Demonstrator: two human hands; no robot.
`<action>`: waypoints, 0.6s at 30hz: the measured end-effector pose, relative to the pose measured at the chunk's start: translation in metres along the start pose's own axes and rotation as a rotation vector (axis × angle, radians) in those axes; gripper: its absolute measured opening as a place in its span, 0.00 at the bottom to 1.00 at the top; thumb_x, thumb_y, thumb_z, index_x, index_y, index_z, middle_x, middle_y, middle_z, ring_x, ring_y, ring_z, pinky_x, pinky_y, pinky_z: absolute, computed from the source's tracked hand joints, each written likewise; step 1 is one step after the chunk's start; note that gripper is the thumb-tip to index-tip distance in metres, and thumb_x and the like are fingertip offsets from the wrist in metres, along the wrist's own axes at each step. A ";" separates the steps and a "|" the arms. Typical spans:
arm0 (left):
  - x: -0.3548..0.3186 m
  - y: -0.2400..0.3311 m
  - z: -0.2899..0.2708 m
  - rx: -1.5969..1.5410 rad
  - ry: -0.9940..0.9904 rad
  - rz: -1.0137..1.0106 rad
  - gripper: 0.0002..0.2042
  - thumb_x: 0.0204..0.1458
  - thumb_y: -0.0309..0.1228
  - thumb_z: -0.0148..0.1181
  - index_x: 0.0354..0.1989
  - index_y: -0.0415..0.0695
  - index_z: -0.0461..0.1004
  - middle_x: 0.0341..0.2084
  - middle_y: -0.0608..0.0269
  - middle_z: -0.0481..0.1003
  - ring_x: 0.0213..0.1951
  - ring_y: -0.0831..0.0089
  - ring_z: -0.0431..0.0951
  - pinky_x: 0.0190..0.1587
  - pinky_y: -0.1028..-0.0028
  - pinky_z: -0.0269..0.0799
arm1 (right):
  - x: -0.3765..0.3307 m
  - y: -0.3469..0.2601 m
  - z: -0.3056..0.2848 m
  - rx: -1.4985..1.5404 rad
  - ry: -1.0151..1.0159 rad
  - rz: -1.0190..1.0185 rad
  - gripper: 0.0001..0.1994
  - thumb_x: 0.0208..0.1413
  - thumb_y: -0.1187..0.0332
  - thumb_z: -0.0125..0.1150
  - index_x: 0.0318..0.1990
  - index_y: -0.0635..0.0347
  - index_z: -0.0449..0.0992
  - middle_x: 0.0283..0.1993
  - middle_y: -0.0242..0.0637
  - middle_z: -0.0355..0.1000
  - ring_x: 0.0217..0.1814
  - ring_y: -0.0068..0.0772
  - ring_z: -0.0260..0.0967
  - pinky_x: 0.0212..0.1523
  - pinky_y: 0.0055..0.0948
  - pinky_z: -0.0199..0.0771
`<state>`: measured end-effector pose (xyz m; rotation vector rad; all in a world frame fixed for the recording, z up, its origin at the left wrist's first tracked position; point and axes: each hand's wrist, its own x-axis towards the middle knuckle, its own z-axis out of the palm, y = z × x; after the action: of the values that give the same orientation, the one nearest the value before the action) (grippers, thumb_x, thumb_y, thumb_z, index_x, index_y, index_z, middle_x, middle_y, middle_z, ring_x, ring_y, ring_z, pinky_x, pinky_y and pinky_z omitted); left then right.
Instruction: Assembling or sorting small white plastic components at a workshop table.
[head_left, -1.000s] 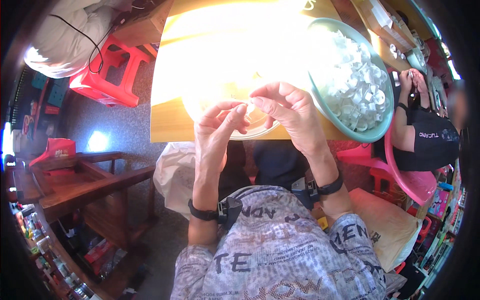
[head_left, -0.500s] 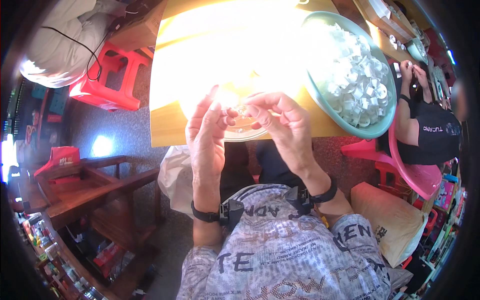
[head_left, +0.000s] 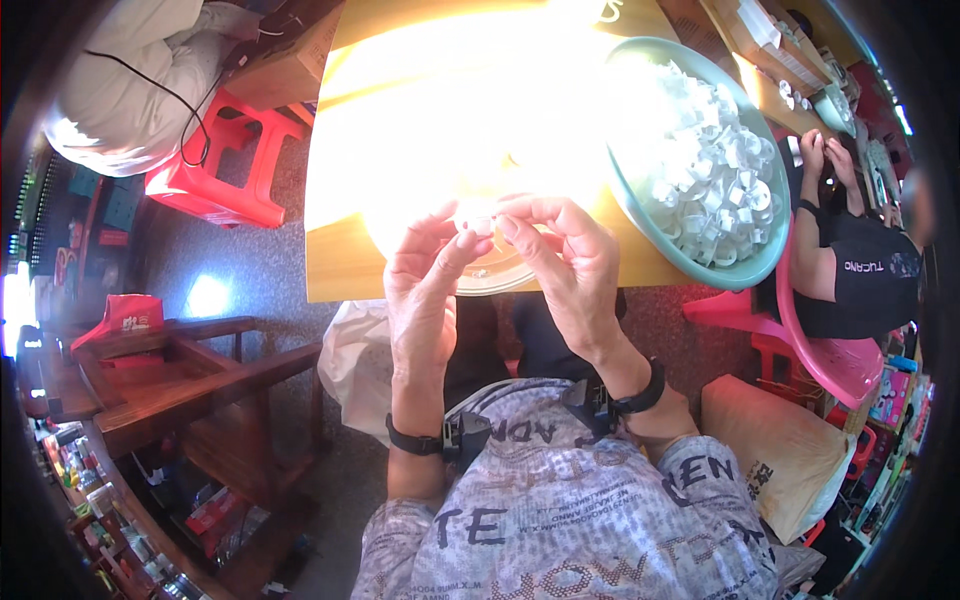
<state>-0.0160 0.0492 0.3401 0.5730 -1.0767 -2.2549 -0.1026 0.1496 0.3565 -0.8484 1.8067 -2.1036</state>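
Observation:
Above the near edge of the table, my left hand [head_left: 428,275] and my right hand [head_left: 572,270] meet with their fingertips pinched. Between them is a small whitish plastic piece [head_left: 483,226], partly washed out by glare, so its exact shape is unclear. Both hands are closed on it, thumbs against forefingers. Under my fingers a round shallow dish [head_left: 497,288] sits at the table edge, with a few tiny clear bits inside. To the right stands a large pale-green basin [head_left: 692,270], heaped with small white plastic parts [head_left: 735,170].
Strong sunlight whites out much of the wooden table [head_left: 345,262]. A red stool [head_left: 215,190] and a dark wooden chair [head_left: 190,390] are on the left. At right are a pink chair [head_left: 835,360], a brown sack [head_left: 775,455] and a seated co-worker [head_left: 850,245] handling something small.
My hands have come closer together, and the left fingers have curled in to pinch the small whitish piece. The view has shifted slightly.

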 end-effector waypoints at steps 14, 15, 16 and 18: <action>-0.002 -0.004 0.000 0.038 -0.031 0.035 0.17 0.48 0.20 0.63 0.48 0.38 0.69 0.35 0.61 0.75 0.39 0.73 0.76 0.46 0.75 0.71 | -0.003 -0.007 -0.002 -0.176 -0.032 -0.062 0.04 0.54 0.76 0.59 0.36 0.65 0.73 0.38 0.38 0.75 0.38 0.27 0.75 0.36 0.25 0.77; -0.002 -0.004 0.000 0.041 -0.024 0.028 0.17 0.48 0.20 0.63 0.47 0.38 0.69 0.35 0.61 0.75 0.39 0.73 0.76 0.46 0.75 0.71 | -0.003 -0.007 -0.003 -0.176 -0.033 -0.062 0.04 0.54 0.76 0.59 0.36 0.65 0.73 0.38 0.38 0.75 0.38 0.27 0.75 0.36 0.25 0.77; -0.002 -0.005 0.000 0.043 -0.018 0.022 0.18 0.47 0.20 0.64 0.47 0.38 0.69 0.35 0.62 0.75 0.39 0.74 0.76 0.46 0.76 0.71 | -0.003 -0.006 -0.003 -0.168 -0.030 -0.062 0.04 0.54 0.76 0.59 0.36 0.65 0.73 0.38 0.38 0.75 0.38 0.27 0.75 0.36 0.25 0.77; -0.002 -0.004 0.002 0.049 -0.014 0.021 0.18 0.47 0.20 0.64 0.47 0.38 0.69 0.35 0.62 0.74 0.40 0.74 0.76 0.46 0.76 0.71 | -0.003 -0.005 -0.003 -0.161 -0.028 -0.063 0.04 0.54 0.76 0.59 0.36 0.65 0.73 0.38 0.38 0.75 0.39 0.26 0.74 0.36 0.26 0.78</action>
<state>-0.0167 0.0537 0.3383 0.5639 -1.1420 -2.2230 -0.1009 0.1546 0.3604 -0.9808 1.9805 -1.9933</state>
